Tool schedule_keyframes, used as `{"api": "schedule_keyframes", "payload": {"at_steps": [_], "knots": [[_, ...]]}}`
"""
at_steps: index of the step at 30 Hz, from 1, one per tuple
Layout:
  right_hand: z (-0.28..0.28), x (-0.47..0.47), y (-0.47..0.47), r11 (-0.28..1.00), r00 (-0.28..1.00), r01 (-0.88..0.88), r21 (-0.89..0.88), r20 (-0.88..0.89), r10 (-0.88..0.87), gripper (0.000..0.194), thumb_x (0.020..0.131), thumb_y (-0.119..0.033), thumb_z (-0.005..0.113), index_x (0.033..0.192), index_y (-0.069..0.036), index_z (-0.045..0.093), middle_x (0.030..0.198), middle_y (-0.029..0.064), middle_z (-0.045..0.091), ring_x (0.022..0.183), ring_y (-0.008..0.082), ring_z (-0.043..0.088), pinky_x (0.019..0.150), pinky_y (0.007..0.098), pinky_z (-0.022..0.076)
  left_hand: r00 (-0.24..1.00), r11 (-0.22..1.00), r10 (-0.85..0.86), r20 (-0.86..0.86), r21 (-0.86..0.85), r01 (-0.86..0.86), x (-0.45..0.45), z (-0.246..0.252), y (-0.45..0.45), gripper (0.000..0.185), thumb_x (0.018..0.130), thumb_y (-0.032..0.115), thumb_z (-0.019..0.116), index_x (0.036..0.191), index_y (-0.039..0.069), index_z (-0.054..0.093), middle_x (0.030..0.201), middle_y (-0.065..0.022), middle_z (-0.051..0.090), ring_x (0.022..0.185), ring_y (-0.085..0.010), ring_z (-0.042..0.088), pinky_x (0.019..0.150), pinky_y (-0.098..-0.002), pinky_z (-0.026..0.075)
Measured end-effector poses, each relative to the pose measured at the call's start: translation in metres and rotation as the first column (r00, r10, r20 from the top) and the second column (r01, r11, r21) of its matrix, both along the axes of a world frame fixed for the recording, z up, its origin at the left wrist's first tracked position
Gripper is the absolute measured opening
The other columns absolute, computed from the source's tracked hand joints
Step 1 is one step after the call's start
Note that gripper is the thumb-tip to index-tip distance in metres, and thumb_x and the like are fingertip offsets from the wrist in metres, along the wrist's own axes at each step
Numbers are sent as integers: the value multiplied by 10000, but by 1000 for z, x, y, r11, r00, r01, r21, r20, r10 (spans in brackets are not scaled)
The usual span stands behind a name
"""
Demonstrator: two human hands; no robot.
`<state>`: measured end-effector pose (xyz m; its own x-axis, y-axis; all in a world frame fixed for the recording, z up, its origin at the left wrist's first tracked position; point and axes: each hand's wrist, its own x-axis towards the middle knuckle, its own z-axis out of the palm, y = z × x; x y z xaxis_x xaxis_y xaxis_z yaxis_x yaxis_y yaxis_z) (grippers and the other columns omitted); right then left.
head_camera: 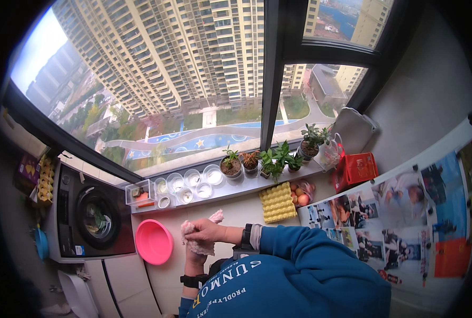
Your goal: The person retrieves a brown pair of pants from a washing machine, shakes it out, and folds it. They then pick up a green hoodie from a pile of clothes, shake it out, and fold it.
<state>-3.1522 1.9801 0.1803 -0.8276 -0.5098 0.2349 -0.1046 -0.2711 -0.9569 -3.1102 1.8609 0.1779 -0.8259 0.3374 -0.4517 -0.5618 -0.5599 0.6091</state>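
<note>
A crumpled pink and white cloth (203, 247) is bunched between my two hands in front of my chest. My right hand (209, 231) grips it from above, and one end sticks out past the knuckles. Just below, my left hand (196, 257) is wrapped in the same cloth, its fingers mostly hidden by it. To the left of both hands a pink plastic basin (154, 241) stands on the tiled floor. Beyond the hands runs a white window ledge (228, 193) with several round plastic containers (193, 177) holding white material.
Potted plants (230, 167) line the ledge. Below them are a yellow egg tray (277, 203), a bag of fruit (301, 193) and a red bag (355, 171). A front-loading washing machine (97, 217) stands at the left. Photos (398, 198) cover a surface at the right.
</note>
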Motion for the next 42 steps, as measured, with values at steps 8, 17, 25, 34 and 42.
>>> {"api": "schedule_keyframes", "payload": {"at_steps": [8, 17, 25, 34, 42], "knots": [[-1, -33, 37, 975, 802, -120, -186, 561, 205, 195, 924, -232, 561, 926, -42, 608, 666, -25, 577, 428, 34, 496, 382, 182, 394, 994, 973, -21, -109, -231, -5, -14, -6, 21, 156, 918, 230, 489, 964, 86, 526, 778, -33, 554, 662, -176, 589, 611, -324, 527], [-4, -78, 28, 994, 787, -90, -68, 606, 113, 202, 935, -260, 543, 938, -71, 616, 768, -27, 605, 636, 43, 535, 535, 190, 408, 988, 886, -2, -154, -459, -70, -27, 22, -1, 296, 923, 219, 531, 1142, 23, 575, 973, -67, 650, 859, -155, 639, 751, -276, 513], [-10, -84, -11, 966, 857, -259, 24, 466, 218, 264, 872, -170, 634, 1088, -20, 604, 994, 39, 631, 896, 94, 579, 772, 255, 476, 944, 779, 99, -313, -566, -270, -37, 40, -28, 119, 833, 29, 574, 939, 17, 627, 783, -50, 635, 706, -143, 606, 660, -271, 489], [11, -95, -44, 958, 764, -273, -88, 585, 272, 152, 884, -100, 595, 1012, -19, 614, 933, 41, 639, 838, 119, 612, 740, 256, 484, 294, -73, -631, -718, -321, -944, -7, 236, -53, 476, 731, -23, 641, 1192, 19, 529, 1091, -193, 542, 951, -335, 572, 779, -421, 485], [3, -74, -73, 911, 734, -413, 8, 595, 327, 185, 881, -167, 611, 971, -8, 634, 865, 27, 646, 763, 97, 602, 672, 240, 473, -96, 158, -772, -629, -42, -987, 46, 313, -34, 362, 922, 307, 432, 833, -21, 558, 864, -122, 612, 682, -278, 615, 661, -396, 543]]}}
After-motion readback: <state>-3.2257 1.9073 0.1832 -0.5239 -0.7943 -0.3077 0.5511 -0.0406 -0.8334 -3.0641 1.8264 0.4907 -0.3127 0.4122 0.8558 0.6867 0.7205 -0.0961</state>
